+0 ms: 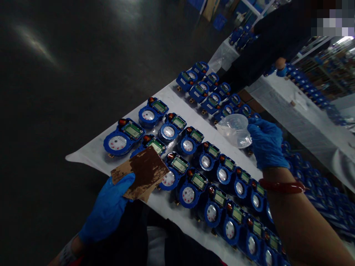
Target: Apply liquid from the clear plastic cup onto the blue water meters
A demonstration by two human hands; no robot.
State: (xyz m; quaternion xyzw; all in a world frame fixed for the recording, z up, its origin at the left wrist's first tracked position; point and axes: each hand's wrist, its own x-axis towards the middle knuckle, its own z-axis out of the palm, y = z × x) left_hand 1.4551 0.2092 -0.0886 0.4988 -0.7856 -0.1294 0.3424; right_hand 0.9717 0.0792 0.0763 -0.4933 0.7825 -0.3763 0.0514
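My left hand [109, 207], in a blue glove, grips a brown stained piece of cardboard [141, 171] by its lower edge and holds it over the near rows of blue water meters [188, 166]. My right hand [266, 144], also in a blue glove with a red bangle at the wrist, is closed on a clear plastic cup [234, 129] tilted above the meters. The meters lie in rows on a white sheet [91, 155], each with a round dial and a green display.
More blue meters [205, 88] fill the far end of the sheet. Another person in dark clothing [266, 48] stands at the back right, a hand [280, 63] over another white table with meters. Dark floor lies to the left.
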